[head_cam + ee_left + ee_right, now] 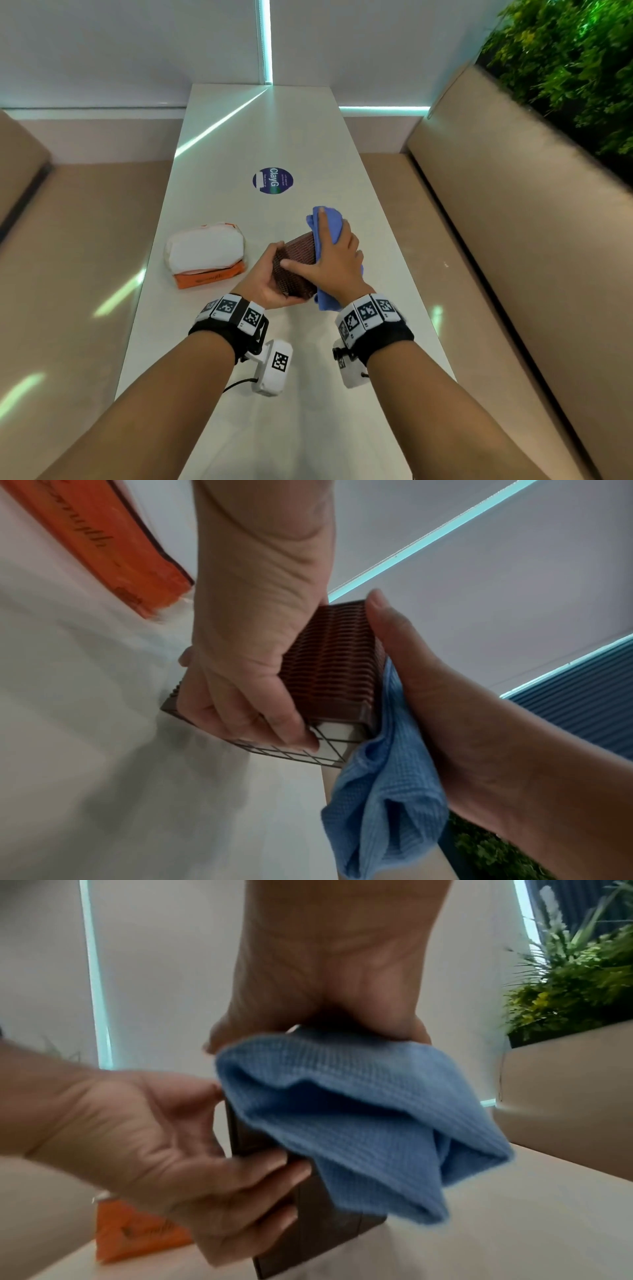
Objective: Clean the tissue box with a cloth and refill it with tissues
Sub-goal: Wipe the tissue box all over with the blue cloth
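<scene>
A brown woven tissue box [297, 255] is held tilted above the white table [308, 394]. My left hand [265, 279] grips its near left end, fingers curled under the wire-grid base [308, 750]. My right hand [339, 257] holds a blue cloth [330, 219] against the box's right side, its thumb lying across the box's upper face. In the right wrist view the blue cloth [359, 1123] hangs bunched from the palm over the dark box [325, 1218]. An orange and white tissue pack [205, 255] lies on the table to the left.
A round blue sticker [273, 180] sits on the table beyond the box. Beige bench seats [513, 240] flank the narrow table on both sides. Green plants [575, 61] stand behind the right bench. A white wall closes the far end.
</scene>
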Demonstrator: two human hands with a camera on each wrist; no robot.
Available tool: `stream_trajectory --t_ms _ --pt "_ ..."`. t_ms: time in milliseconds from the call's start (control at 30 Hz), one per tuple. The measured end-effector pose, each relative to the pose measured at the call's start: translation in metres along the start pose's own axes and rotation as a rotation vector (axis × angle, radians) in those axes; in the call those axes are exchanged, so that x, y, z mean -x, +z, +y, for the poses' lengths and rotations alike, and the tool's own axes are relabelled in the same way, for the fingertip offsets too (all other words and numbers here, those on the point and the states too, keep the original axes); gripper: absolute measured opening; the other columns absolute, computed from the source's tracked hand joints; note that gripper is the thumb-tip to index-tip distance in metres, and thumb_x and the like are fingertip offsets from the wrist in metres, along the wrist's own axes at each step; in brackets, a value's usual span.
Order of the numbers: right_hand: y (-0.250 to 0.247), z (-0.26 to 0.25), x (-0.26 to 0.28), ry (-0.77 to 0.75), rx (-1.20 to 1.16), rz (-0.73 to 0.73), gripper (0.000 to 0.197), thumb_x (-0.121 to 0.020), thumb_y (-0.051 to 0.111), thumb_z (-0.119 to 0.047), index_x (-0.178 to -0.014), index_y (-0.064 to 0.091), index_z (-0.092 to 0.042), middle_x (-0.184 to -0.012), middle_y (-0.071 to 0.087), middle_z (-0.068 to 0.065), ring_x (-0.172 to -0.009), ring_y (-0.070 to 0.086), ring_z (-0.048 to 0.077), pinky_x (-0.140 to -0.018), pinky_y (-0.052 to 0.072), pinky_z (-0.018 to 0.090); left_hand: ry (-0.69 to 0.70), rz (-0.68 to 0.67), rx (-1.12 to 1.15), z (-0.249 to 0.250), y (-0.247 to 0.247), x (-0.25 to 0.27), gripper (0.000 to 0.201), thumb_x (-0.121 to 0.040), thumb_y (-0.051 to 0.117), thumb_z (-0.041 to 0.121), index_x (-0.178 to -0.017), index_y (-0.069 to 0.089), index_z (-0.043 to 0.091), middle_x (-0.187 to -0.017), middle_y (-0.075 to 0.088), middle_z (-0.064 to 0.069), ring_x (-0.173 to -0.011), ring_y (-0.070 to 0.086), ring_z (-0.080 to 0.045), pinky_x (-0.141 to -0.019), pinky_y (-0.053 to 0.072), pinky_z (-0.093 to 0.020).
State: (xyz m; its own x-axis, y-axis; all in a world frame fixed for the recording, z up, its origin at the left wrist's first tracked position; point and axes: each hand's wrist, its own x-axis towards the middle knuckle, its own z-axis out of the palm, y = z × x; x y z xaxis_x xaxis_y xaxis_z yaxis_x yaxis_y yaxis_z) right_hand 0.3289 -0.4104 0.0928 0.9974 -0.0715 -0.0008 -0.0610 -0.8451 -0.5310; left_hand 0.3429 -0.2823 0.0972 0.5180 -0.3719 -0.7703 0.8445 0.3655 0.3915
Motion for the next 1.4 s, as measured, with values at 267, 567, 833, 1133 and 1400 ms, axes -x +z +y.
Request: stream_trajectory --t_ms 267,567,833,1133,1400 --pt "-0.02 0.002 -0.006 0.056 0.006 -0.091 0.111 -0.063 0.072 -0.061 -0.147 0.002 -0.04 -0.147 0.019 0.018 -0.129 0.029 0.039 -0.105 0.032 0.056 -0.118 -0.016 -0.186 0.007 -0.01 -0.001 0.085 -0.069 0.055 0.075 -0.125 0.052 0.011 -0.121 0.056 -0.022 -0.114 0.049 -0.046 -0.106 0.031 -0.058" --pt "-0.037 0.04 -0.009 0.078 -0.649 -0.24 0.095 -0.07 0.075 -0.049 -0.145 0.019 -0.037 -0.146 0.035 -0.018 -0.139 0.031 0.022 -0.112 0.034 0.05 0.025 0.01 -0.317 0.014 -0.034 0.005 0.122 -0.044 0.05 0.088 -0.15 0.016 0.036 -0.16 0.011 -0.007 -0.144 0.0 -0.042 -0.105 0.003 -0.074" --pt "-0.047 0.05 0.004 0.018 -0.976 -0.426 0.083 -0.072 0.069 -0.016 -0.141 0.028 -0.035 -0.149 0.036 -0.003 -0.122 0.052 0.016 -0.096 0.051 0.026 -0.066 -0.123 -0.288 0.02 -0.046 0.006 0.086 -0.066 0.05 0.079 -0.12 0.062 0.013 -0.12 0.065 -0.019 -0.12 0.05 -0.045 -0.098 0.024 -0.075" --pt "-0.052 0.064 0.006 0.012 -1.138 -0.527 0.107 -0.045 0.09 -0.043 -0.137 0.034 -0.038 -0.142 0.045 0.0 -0.119 0.055 0.021 -0.086 0.055 0.025 0.009 -0.227 -0.21 0.01 -0.048 0.018 0.074 -0.064 0.05 0.07 -0.113 0.064 0.017 -0.116 0.067 -0.017 -0.118 0.051 -0.044 -0.094 0.027 -0.075" --pt "-0.055 0.071 0.003 -0.04 -1.193 -0.599 0.108 -0.055 0.088 -0.037 -0.144 0.027 -0.036 -0.148 0.041 0.004 -0.129 0.047 0.029 -0.105 0.042 0.043 0.117 -0.256 -0.22 0.002 -0.05 0.026 0.061 -0.037 0.09 0.048 -0.092 0.076 0.024 -0.098 0.073 -0.006 -0.102 0.059 -0.027 -0.09 0.043 -0.049"
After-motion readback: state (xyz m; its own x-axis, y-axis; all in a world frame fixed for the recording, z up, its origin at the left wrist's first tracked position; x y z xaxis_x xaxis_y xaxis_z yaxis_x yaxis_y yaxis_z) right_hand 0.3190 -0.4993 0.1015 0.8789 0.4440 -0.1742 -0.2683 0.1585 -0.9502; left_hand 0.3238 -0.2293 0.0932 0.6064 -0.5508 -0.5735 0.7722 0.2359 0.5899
